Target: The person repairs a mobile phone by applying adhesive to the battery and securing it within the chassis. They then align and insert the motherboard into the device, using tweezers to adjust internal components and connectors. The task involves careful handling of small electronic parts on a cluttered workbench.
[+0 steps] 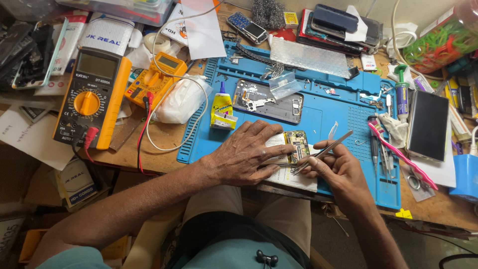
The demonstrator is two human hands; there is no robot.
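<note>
A small yellow-green circuit board lies on white paper at the front of a blue work mat. My left hand rests flat on it, fingers pinning the board's left side. In my right hand I hold metal tweezers, their tips touching the lower edge of the board. An opened phone frame lies farther back on the mat, with a small clear bag on it.
A large yellow multimeter and a smaller orange one sit left, their leads trailing. A glue bottle, a pink tool, a dark phone, stacked phones and a blue cup crowd the bench.
</note>
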